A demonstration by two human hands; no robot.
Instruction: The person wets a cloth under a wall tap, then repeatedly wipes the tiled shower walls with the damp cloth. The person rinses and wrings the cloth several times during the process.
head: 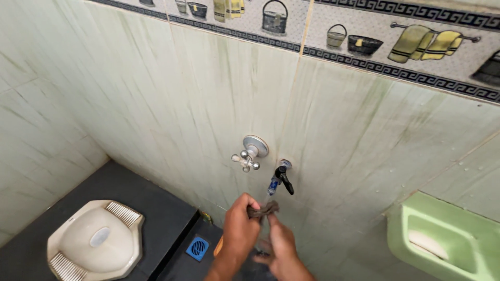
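My left hand (238,229) is closed around a dark brownish scrubbing pad (263,209), held just under the small black tap (281,177) on the wall. A thin stream of water runs from the tap down onto the pad. My right hand (281,248) is below and to the right of the pad, fingers spread, palm turned up under the water. Left of the tap sits a chrome cross-handle valve (249,156) on a round wall plate.
Pale green wall tiles (172,104) with a patterned border on top. A cream squat toilet pan (96,239) is set in a dark raised floor at lower left. A blue floor drain (197,248) lies near my arms. A green wall soap dish (442,239) is at lower right.
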